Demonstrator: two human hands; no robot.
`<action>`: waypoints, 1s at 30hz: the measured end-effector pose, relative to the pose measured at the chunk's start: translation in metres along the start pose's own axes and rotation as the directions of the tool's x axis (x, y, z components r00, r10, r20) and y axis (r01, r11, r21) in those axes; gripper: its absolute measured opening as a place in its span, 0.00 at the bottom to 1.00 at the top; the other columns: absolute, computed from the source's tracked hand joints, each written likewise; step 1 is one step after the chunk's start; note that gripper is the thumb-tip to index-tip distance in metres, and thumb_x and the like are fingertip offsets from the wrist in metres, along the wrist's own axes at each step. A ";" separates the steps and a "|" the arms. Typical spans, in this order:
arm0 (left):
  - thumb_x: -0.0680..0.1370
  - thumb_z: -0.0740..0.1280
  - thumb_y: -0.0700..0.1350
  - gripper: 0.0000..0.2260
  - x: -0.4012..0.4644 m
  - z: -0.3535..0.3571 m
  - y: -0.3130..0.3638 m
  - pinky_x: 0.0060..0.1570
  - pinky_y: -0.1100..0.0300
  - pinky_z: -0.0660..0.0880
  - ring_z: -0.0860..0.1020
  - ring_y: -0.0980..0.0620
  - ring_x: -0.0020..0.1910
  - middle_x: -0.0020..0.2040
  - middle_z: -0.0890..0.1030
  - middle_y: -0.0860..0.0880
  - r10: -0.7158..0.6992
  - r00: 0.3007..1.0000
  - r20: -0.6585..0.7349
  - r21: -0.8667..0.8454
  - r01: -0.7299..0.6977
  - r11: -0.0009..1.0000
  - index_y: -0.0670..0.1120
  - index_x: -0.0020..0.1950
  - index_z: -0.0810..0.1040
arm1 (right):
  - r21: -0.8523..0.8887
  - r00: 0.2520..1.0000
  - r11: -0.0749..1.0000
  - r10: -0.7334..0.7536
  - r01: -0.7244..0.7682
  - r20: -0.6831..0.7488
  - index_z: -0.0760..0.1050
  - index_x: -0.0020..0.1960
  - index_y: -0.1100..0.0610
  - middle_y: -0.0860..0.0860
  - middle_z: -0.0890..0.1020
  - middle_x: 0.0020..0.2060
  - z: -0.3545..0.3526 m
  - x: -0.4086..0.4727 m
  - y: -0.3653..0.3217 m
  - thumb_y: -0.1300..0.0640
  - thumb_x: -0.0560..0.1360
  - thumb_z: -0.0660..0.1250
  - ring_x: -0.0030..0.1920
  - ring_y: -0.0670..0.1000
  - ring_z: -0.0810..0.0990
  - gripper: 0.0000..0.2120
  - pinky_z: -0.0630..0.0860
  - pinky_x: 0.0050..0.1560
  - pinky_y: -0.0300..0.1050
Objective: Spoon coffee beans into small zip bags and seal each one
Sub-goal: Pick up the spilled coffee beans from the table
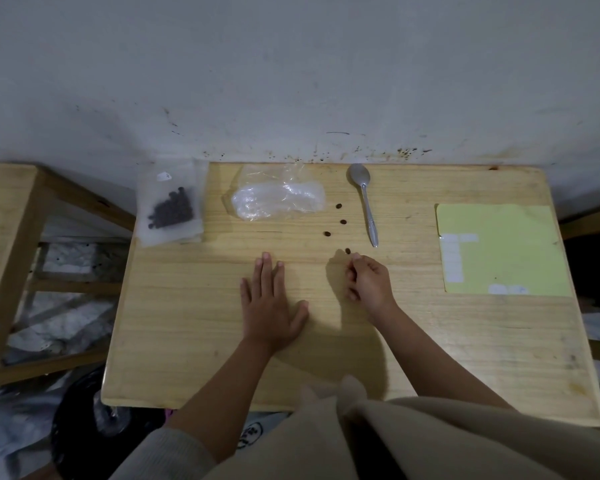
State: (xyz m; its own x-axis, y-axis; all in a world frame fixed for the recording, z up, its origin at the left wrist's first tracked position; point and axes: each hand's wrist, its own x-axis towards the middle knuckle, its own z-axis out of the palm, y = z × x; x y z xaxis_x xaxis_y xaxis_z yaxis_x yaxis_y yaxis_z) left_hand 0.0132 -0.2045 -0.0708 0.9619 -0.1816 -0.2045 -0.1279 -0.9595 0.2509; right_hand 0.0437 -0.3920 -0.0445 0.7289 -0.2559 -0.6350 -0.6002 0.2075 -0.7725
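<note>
At the far left corner of the pale wooden bench [187,341], a small clear zip bag holding dark coffee beans [169,206] lay on top of other clear bags, overhanging the left edge of the bench. Just to its right, along the far edge, sat a crumpled clear plastic bag [278,199], empty as far as could be seen. Nearer the person, in the middle of the bench, the left hand [269,303] rested palm down on the wood, its fingers [266,271] straight and close together, the thumb spread out to the right, holding nothing. Right of the crumpled bag, four loose dark coffee beans [343,222] lay scattered in a line running from the far edge towards the near one. The right hand [369,284] sat just beside the nearest bean, its fingers [355,259] curled in with the tips drawn together (whether they pinched a bean could not be told). A grey metal spoon [365,202] lay well apart from both hands, bowl at the far edge and handle pointing towards the near edge. Towards the right edge of the bench lay a pale yellow sheet carrying small white labels [503,251].
</note>
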 end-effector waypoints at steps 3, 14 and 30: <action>0.71 0.56 0.64 0.38 0.000 0.000 0.000 0.66 0.35 0.59 0.55 0.41 0.75 0.76 0.58 0.38 -0.002 1.000 -0.002 -0.004 0.002 1.000 0.40 0.73 0.62 | 0.023 0.999 1.000 0.018 -0.017 -0.050 0.62 0.27 0.57 0.53 0.64 0.24 -0.002 0.000 -0.004 0.53 0.81 0.58 0.22 0.49 0.59 0.24 0.61 0.19 0.37; 0.72 0.56 0.64 0.38 0.000 0.000 0.000 0.67 0.36 0.58 0.54 0.41 0.75 0.76 0.57 0.38 0.002 1.000 -0.009 0.001 -0.002 1.000 0.40 0.74 0.62 | -0.625 0.865 0.682 -0.501 0.380 -0.020 0.83 0.43 0.60 0.54 0.84 0.35 -0.013 0.011 0.000 0.51 0.74 0.69 0.36 0.50 0.81 0.12 0.76 0.39 0.43; 0.71 0.57 0.65 0.39 0.000 0.002 -0.002 0.67 0.37 0.58 0.55 0.42 0.75 0.76 0.57 0.39 -0.003 1.000 -0.014 -0.006 0.003 1.000 0.40 0.74 0.61 | -0.757 0.861 0.515 -0.493 0.403 0.123 0.70 0.46 0.63 0.53 0.73 0.30 0.001 0.013 -0.008 0.59 0.79 0.56 0.29 0.53 0.71 0.09 0.63 0.29 0.43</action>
State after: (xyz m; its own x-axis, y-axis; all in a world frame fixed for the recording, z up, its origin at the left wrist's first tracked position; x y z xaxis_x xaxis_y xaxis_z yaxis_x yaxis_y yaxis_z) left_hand 0.0126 -0.2029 -0.0729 0.9657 -0.1753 -0.1917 -0.1233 -0.9589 0.2557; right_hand 0.0583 -0.3961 -0.0468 0.9642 -0.2064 -0.1665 -0.2647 -0.7111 -0.6514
